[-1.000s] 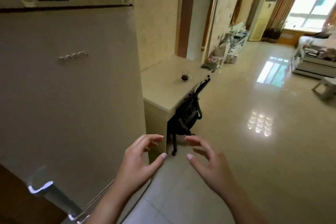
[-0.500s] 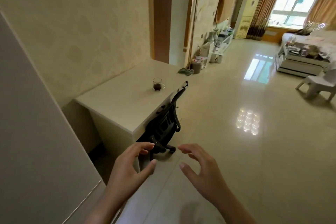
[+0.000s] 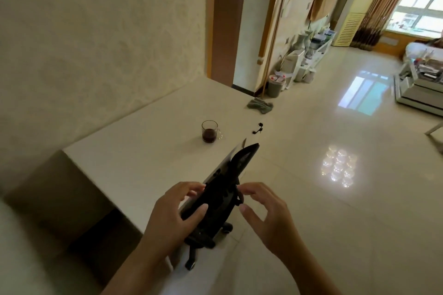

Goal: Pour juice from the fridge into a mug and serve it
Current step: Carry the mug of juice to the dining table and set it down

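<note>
Glass mug (image 3: 210, 131) with dark juice in the lower part, upright on the pale counter (image 3: 134, 153), near the far right edge, handle to the right. Well apart from both hands, nothing touching it.

Black chair (image 3: 225, 189) pushed against the right side of the counter, its mesh back just above the counter edge, wheels visible on the floor below.

Left hand (image 3: 172, 213) in the foreground, empty, fingers curled and spread, seen in front of the chair back; cannot tell whether touching it. Right hand (image 3: 266, 213) just beside, also empty, fingers bent and apart, over the floor. Both hands close to each other but not joined, palms turned inward.

Beyond the counter, a grey cloth (image 3: 260, 105) on the shiny tiled floor (image 3: 311, 199), then a small bin (image 3: 275, 85) by the wall. Farther, a tall white air conditioner (image 3: 357, 7) next to curtains and a bright window (image 3: 422, 7). Low table (image 3: 422, 88) with clutter at the right edge of the view.
</note>
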